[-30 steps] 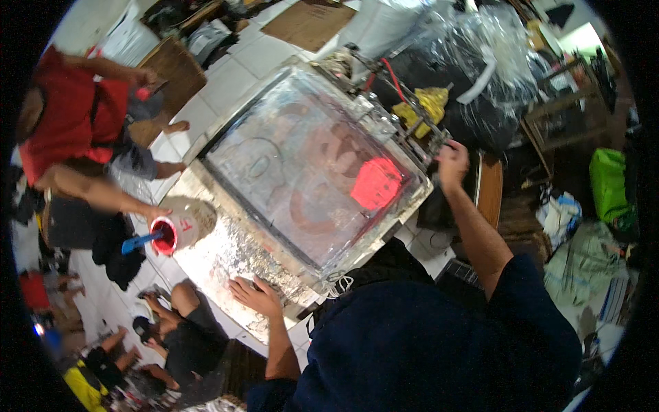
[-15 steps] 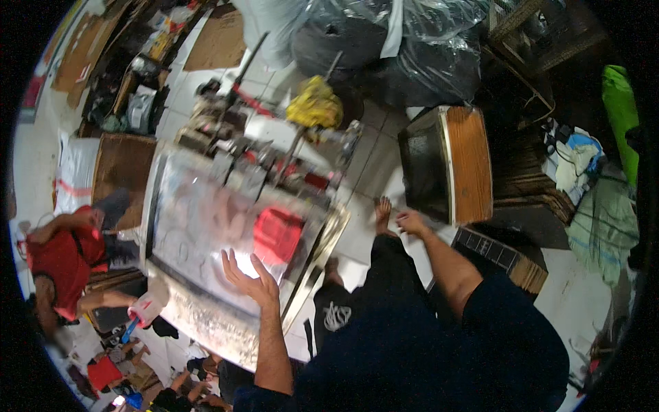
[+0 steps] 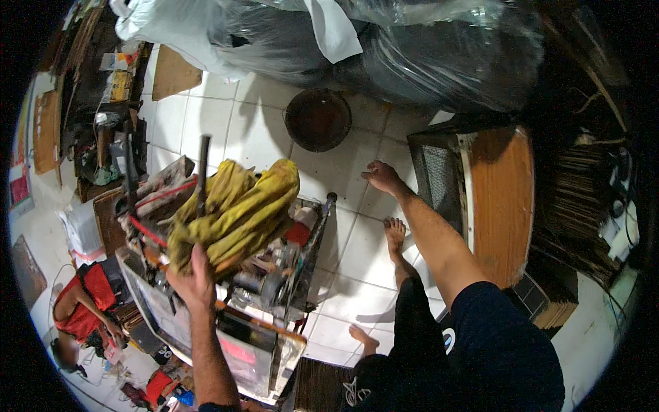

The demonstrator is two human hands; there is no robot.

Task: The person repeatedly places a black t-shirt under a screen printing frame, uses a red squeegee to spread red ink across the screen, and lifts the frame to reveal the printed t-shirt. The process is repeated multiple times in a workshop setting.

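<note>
My left hand (image 3: 193,283) grips the near end of a crumpled yellow cloth (image 3: 250,216); its thumb shows, while the fingers are partly hidden by the folds. The cloth lies over the far part of a machine (image 3: 278,271) with metal parts, close to an upright dark rod (image 3: 204,175). On the machine's near side is a whitish framed panel (image 3: 165,309), and a red patch (image 3: 237,351) shows on its lower part. Off to the right, my right hand (image 3: 384,178) hangs above the tiled floor with loosely curled fingers and nothing visible in it.
A dark round basin (image 3: 319,120) stands on the floor beyond the machine. Large plastic-wrapped bundles (image 3: 439,62) fill the far side. To the right are a wood-faced box (image 3: 503,206) and stacked sheets (image 3: 576,206). A person in red (image 3: 86,302) sits at the left.
I have moved forward along the machine. My left hand has gone from above the panel to the yellow cloth and taken hold of it. My right arm reaches farther out.
</note>
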